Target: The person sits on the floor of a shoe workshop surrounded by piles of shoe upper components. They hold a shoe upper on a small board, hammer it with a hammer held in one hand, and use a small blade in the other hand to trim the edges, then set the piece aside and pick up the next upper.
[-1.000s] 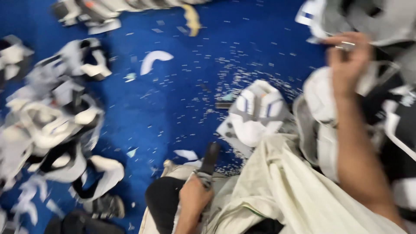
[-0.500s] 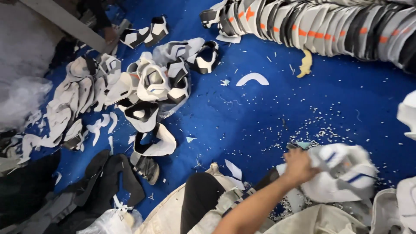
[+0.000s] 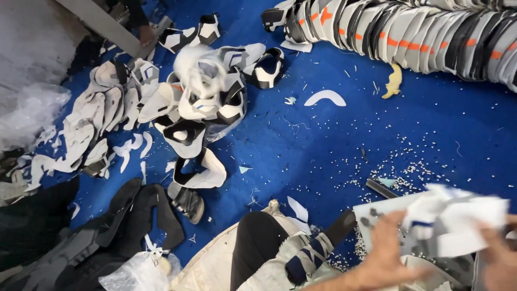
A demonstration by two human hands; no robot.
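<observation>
Left hand (image 3: pixel 385 253) and right hand (image 3: pixel 498 258) both grip a white shoe upper (image 3: pixel 458 218) above blue floor (image 3: pixel 420 124); upper pile (image 3: pixel 210 91) far left.

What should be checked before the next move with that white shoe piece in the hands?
1. Both hands on the white shoe piece: ok, left hand and right hand touch it.
2. Grip clearly seen: cannot tell, blurred.
3. Blue floor free of scraps: not ok, white bits and beads are scattered.
4. Pile of cut pieces apart from the hands: ok.
5. Row of stacked uppers orderly: ok.
</observation>
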